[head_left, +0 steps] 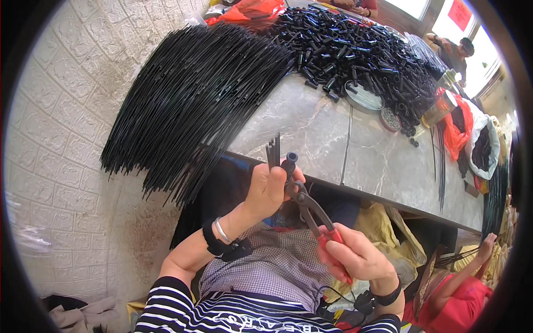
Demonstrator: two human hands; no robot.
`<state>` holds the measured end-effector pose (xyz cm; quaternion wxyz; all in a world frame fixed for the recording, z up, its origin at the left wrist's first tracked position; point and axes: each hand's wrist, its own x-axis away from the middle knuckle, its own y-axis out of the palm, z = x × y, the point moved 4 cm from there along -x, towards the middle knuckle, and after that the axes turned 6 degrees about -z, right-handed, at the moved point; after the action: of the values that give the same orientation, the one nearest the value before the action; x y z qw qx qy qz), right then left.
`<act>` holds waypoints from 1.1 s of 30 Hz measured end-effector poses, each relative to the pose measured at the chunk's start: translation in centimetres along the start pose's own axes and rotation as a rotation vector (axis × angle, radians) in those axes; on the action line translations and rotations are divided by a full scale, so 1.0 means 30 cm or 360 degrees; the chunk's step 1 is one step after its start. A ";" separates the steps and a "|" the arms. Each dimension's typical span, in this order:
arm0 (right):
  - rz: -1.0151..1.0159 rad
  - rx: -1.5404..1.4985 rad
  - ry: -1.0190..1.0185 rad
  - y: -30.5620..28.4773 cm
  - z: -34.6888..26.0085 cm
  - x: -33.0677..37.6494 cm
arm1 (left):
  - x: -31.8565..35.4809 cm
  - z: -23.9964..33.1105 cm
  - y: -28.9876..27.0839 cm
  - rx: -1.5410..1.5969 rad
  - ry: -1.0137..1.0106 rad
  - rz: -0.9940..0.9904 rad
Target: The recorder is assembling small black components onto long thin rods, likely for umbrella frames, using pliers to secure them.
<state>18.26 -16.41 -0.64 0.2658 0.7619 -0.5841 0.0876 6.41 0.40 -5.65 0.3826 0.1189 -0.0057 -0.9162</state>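
In front of my lap, my left hand (268, 191) is closed round a few thin black rods (273, 151) and a short black tubular piece (290, 160), whose round open end points up. My right hand (360, 258) grips the red handles of a pair of pincers (313, 210). The dark jaws of this tool reach up to the left fingers, right at the lower part of the tubular piece. Whether the jaws bite on it is hidden by the fingers. Both hands are just off the near edge of the grey marbled table (311, 125).
A thick heap of long black rods (194, 105) overhangs the table's left side. Many short black tubular pieces (355, 53) are piled at the back, beside a round dish (363, 97), a jar (436, 111) and a red bag (459, 133). A person in red (452, 299) sits at lower right.
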 end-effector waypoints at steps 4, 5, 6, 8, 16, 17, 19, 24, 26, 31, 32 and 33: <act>0.0461 0.1025 -0.0320 0.040 0.036 -0.051 | 0.001 -0.021 0.004 0.0231 -0.0067 0.0035; 0.0533 0.0970 -0.0251 0.056 0.034 -0.058 | -0.003 -0.030 0.007 0.0234 -0.0066 0.0024; 0.0546 0.0968 -0.0251 0.049 0.036 -0.060 | -0.005 -0.040 0.007 0.0270 -0.0072 0.0039; 0.0523 0.0929 -0.0300 0.040 0.046 -0.068 | -0.007 -0.045 0.002 0.0310 -0.0088 0.0048; 0.1773 0.2094 -0.0116 -0.364 -0.004 0.025 | 0.003 0.190 -0.145 -0.0058 0.0084 0.0354; 0.1789 0.2084 -0.0074 -0.425 0.025 0.040 | 0.016 0.236 -0.180 0.0067 0.0310 0.0430; 0.1967 0.2439 0.0113 -0.516 0.088 0.068 | 0.045 0.343 -0.263 0.0585 0.0664 0.0099; 0.2141 0.2904 -0.0298 -0.370 0.041 0.096 | 0.241 0.537 -0.530 0.0988 0.0867 0.0224; 0.1704 0.1734 -0.0584 -0.296 0.066 0.174 | 0.319 0.541 -0.617 0.1188 0.0928 0.0380; 0.0225 0.0667 -0.0397 -0.056 0.211 0.115 | 0.404 0.466 -0.677 0.1452 0.0990 0.0484; 0.0180 0.0365 -0.0413 -0.025 0.247 0.050 | 0.409 0.440 -0.668 0.1464 0.0992 0.0482; 0.0194 -0.0006 -0.0625 -0.001 0.288 -0.008 | 0.418 0.420 -0.648 0.1511 0.0985 0.0523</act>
<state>16.67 -20.58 -8.05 0.1426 0.7271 -0.6698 -0.0477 -18.50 4.34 1.93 0.4084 0.5366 -0.3216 -0.6647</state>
